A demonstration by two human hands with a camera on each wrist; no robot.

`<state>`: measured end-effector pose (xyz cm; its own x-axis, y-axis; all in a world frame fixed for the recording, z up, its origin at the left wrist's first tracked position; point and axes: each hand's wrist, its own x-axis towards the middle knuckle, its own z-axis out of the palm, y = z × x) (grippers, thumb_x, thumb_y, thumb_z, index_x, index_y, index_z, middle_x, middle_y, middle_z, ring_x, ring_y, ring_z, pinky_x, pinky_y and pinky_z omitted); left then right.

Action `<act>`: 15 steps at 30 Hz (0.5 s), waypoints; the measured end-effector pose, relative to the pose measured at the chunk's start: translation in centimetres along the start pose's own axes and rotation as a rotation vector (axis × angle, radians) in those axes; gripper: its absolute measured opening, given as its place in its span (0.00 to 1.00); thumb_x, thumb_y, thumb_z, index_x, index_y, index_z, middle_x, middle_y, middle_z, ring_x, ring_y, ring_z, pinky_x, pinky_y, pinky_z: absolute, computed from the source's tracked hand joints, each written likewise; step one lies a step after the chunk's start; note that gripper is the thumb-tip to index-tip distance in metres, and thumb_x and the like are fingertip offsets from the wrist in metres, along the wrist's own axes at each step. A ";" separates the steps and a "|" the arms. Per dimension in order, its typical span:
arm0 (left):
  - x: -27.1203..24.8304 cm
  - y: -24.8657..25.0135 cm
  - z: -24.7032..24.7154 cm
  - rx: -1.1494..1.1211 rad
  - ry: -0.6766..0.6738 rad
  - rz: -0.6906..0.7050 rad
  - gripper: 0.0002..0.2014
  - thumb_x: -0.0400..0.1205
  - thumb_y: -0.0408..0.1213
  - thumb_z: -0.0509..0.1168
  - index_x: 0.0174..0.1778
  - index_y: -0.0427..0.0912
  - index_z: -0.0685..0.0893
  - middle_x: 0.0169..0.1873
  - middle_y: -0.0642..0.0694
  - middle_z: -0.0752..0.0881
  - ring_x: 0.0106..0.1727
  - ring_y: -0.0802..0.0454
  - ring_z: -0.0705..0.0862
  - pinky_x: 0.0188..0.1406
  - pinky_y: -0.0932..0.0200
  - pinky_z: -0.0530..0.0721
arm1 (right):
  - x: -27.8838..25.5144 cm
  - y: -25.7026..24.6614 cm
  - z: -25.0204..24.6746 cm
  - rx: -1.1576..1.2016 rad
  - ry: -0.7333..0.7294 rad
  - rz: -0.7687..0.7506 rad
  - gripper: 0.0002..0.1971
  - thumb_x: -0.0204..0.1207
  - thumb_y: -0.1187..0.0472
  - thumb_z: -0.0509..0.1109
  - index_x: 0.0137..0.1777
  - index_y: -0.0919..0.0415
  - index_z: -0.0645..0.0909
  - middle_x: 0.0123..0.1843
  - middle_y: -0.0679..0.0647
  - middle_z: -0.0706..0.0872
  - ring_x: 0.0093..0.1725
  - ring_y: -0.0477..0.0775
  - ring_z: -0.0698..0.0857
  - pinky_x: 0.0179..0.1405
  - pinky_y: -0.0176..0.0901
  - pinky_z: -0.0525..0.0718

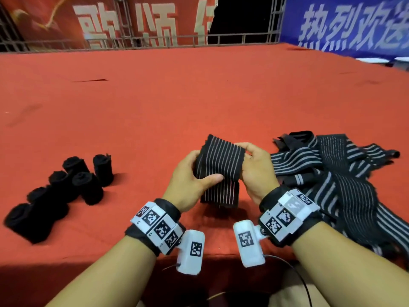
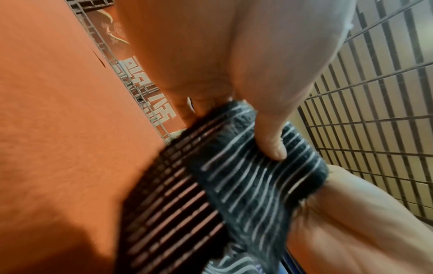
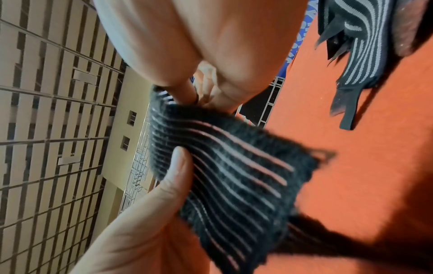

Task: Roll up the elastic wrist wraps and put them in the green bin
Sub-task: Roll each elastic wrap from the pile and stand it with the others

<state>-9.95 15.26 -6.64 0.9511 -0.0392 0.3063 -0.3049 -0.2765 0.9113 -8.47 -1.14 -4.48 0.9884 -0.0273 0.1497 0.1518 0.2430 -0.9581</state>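
Observation:
A black wrist wrap with thin grey stripes (image 1: 219,165) is held between both hands above the red tabletop, partly rolled, its loose end hanging toward me. My left hand (image 1: 194,171) grips its left side, thumb pressed across the front (image 2: 271,146). My right hand (image 1: 250,165) grips the right end, fingers curled over the top. The same wrap fills the left wrist view (image 2: 246,176) and the right wrist view (image 3: 229,170). No green bin shows in any view.
Several rolled black wraps (image 1: 84,178) stand and lie at the left on the red cloth table (image 1: 199,85). A heap of unrolled striped wraps (image 1: 340,178) lies at the right. A metal fence with banners (image 1: 155,25) runs behind the table.

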 end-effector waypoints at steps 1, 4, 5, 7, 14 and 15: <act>0.0 0.3 0.0 -0.016 0.015 0.004 0.20 0.73 0.34 0.80 0.59 0.47 0.84 0.51 0.49 0.92 0.53 0.54 0.90 0.58 0.52 0.87 | 0.0 -0.2 -0.1 -0.003 0.003 -0.009 0.08 0.82 0.78 0.64 0.54 0.67 0.81 0.35 0.54 0.88 0.33 0.47 0.87 0.29 0.38 0.85; 0.1 1.1 0.0 -0.120 0.135 -0.006 0.11 0.79 0.26 0.75 0.51 0.45 0.87 0.47 0.45 0.93 0.47 0.53 0.90 0.51 0.52 0.89 | -0.2 -0.2 -0.4 -0.054 -0.040 0.019 0.04 0.85 0.70 0.66 0.54 0.65 0.82 0.39 0.53 0.88 0.35 0.44 0.86 0.32 0.33 0.83; 0.4 1.2 0.0 -0.174 0.188 -0.020 0.09 0.81 0.26 0.73 0.51 0.45 0.87 0.47 0.45 0.93 0.47 0.53 0.90 0.50 0.53 0.89 | -0.3 0.1 -0.5 -0.102 -0.078 0.046 0.04 0.86 0.66 0.66 0.53 0.63 0.83 0.41 0.53 0.87 0.39 0.45 0.86 0.36 0.34 0.84; 0.9 1.2 -0.2 -0.278 0.274 -0.058 0.06 0.85 0.28 0.68 0.53 0.44 0.86 0.48 0.46 0.92 0.48 0.53 0.89 0.51 0.54 0.89 | -0.8 1.0 -0.9 -0.263 -0.182 0.081 0.06 0.86 0.59 0.68 0.50 0.59 0.84 0.42 0.49 0.86 0.44 0.45 0.84 0.45 0.39 0.84; 1.8 1.4 -1.0 -0.544 0.440 -0.219 0.13 0.89 0.27 0.60 0.69 0.32 0.78 0.55 0.40 0.88 0.53 0.46 0.88 0.54 0.47 0.90 | -2.6 3.4 -0.7 -0.550 -0.441 0.062 0.06 0.79 0.71 0.73 0.46 0.59 0.84 0.38 0.49 0.87 0.37 0.44 0.84 0.44 0.46 0.84; 1.7 1.5 -1.1 -0.553 0.439 -0.252 0.16 0.87 0.24 0.59 0.71 0.32 0.76 0.52 0.41 0.88 0.47 0.48 0.88 0.43 0.55 0.90 | -2.6 3.3 -0.5 -0.538 -0.409 0.061 0.07 0.81 0.72 0.71 0.46 0.60 0.83 0.35 0.49 0.87 0.34 0.45 0.84 0.39 0.45 0.84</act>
<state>-8.85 15.79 -4.42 0.9238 0.3800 0.0462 -0.1706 0.3008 0.9383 -10.53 -0.74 -8.11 0.9279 0.3663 0.0703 0.1846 -0.2872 -0.9399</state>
